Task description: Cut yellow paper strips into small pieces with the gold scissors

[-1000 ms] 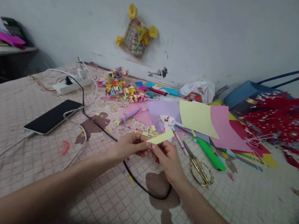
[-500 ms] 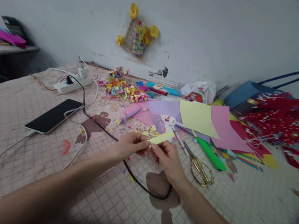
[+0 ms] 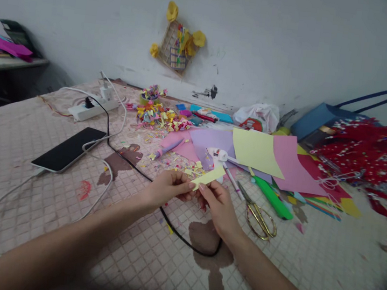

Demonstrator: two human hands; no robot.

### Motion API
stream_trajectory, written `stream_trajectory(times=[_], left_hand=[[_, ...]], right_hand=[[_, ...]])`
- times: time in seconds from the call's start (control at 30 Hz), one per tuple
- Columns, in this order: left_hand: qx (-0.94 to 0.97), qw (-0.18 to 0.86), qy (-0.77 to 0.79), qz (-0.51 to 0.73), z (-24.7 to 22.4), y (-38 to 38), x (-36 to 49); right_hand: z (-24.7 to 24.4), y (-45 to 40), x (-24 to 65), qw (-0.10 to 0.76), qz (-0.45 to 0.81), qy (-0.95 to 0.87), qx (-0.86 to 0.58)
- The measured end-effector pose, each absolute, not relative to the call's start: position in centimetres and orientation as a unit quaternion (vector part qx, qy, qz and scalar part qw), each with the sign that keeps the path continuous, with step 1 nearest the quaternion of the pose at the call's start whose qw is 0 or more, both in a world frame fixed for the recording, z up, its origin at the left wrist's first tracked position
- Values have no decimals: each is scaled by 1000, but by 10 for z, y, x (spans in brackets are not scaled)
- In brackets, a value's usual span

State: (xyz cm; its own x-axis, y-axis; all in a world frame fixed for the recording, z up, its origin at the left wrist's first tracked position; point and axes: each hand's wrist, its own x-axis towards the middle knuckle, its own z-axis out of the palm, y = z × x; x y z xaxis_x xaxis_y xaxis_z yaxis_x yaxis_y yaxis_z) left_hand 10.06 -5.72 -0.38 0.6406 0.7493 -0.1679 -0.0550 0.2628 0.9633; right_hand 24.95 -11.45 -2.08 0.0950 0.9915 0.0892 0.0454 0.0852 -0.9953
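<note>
— What's that in the middle?
— A pale yellow paper strip (image 3: 208, 176), held just above the quilted cover (image 3: 32, 191). The left hand (image 3: 169, 188) pinches its near end, and the right hand (image 3: 217, 204) nips it from below, both sets of fingertips closed on it.
— And around them?
— A black cable (image 3: 182, 237) runs under the hands. Gold scissors (image 3: 258, 216) lie just right, a green marker (image 3: 273, 199) beyond, coloured sheets (image 3: 259, 153) behind. Phone (image 3: 69, 148) well off to the left.

no readable text, white bag (image 3: 257, 116) shows a red mark, illegible
</note>
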Motion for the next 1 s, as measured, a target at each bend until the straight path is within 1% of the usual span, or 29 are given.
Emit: stream_trajectory(times=[0.47,0.7,1.0], left_hand=[[573,701,316,282,-6,-54,101],[549,715,323,287,-6,-57,102],[613,654,318,308,-8,-54,100]], right_hand=[[-24,-113,250,516,448,-517,-516],[-25,-113,250,522,422,-517,-531],[-24,-113,248,505,463,-514,-517]])
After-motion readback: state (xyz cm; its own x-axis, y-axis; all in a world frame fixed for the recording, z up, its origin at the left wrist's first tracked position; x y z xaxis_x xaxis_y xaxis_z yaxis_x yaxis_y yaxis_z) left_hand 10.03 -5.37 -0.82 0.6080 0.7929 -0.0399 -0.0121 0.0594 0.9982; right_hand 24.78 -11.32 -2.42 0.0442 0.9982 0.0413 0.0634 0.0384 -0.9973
